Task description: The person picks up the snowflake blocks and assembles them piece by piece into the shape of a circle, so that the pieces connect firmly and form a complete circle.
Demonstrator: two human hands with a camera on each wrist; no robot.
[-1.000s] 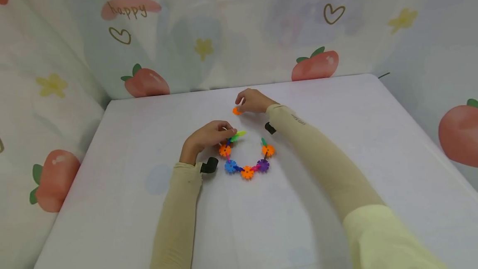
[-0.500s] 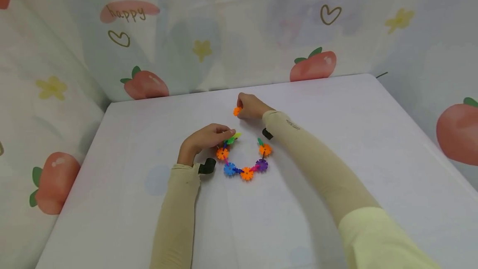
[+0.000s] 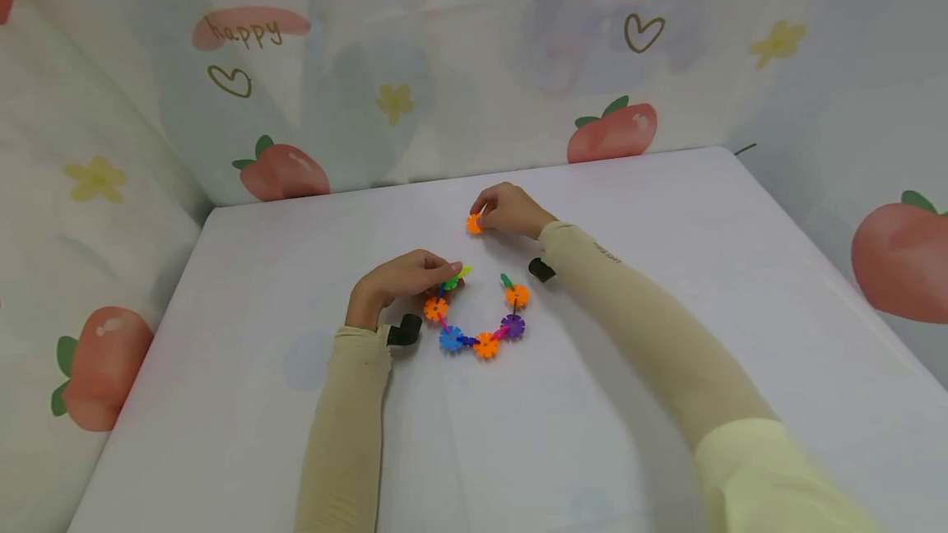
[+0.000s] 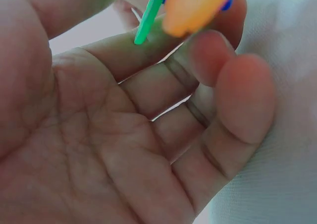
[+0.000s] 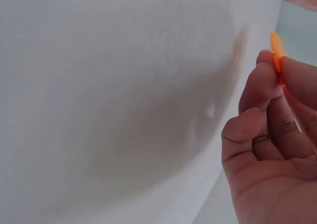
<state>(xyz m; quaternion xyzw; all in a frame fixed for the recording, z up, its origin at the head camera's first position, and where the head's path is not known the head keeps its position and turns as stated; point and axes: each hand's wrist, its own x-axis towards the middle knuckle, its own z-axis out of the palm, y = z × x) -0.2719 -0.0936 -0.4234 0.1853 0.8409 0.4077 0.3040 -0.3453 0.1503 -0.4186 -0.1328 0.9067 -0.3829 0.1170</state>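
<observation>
A curved chain of snowflake-shaped plastic discs lies on the table, its gap toward the far side; an orange disc [image 3: 485, 345] sits at its near end of the curve. My left hand [image 3: 403, 278] pinches the chain's left end at a green disc [image 3: 449, 283], with a yellow disc [image 3: 465, 271] beside the fingertips. In the left wrist view the green disc [image 4: 148, 21] and a blurred orange disc [image 4: 194, 8] show above the curled fingers. Farther back, my right hand [image 3: 511, 209] pinches a loose orange disc [image 3: 474, 224] between thumb and fingers, apart from the chain.
The chain's right end carries a green disc [image 3: 507, 280] on an orange disc [image 3: 517, 296]. A white cloth covers the table [image 3: 244, 401]. Behind it hangs a printed curtain [image 3: 474, 48], close to the table's far edge.
The right hand has firmed its pinch on the loose orange disc, which now shows more fully. The left hand and chain shift slightly left and nearer in the head view, which itself moves.
</observation>
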